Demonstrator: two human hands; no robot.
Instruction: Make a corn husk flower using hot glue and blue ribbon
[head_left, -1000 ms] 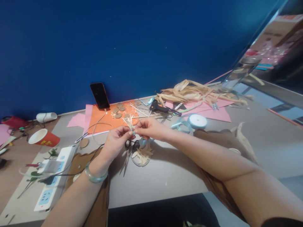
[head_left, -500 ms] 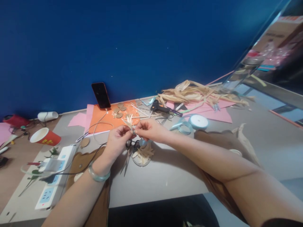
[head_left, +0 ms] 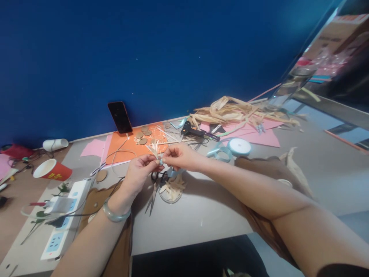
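- Both hands met above the grey table (head_left: 187,215). The left hand (head_left: 141,171) pinched the small pale bundle of dried husk strips (head_left: 155,148), and the right hand (head_left: 180,156) gripped the thin light-blue ribbon (head_left: 173,172) at its base.
- It seemed best to keep the left pinch low and firm and the ribbon taut.
- The ribbon's loose tail hung just above the black-handled scissors (head_left: 154,192) and could have snagged on them.

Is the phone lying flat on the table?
No, the phone stands propped against the blue wall, at the back edge of the orange paper.
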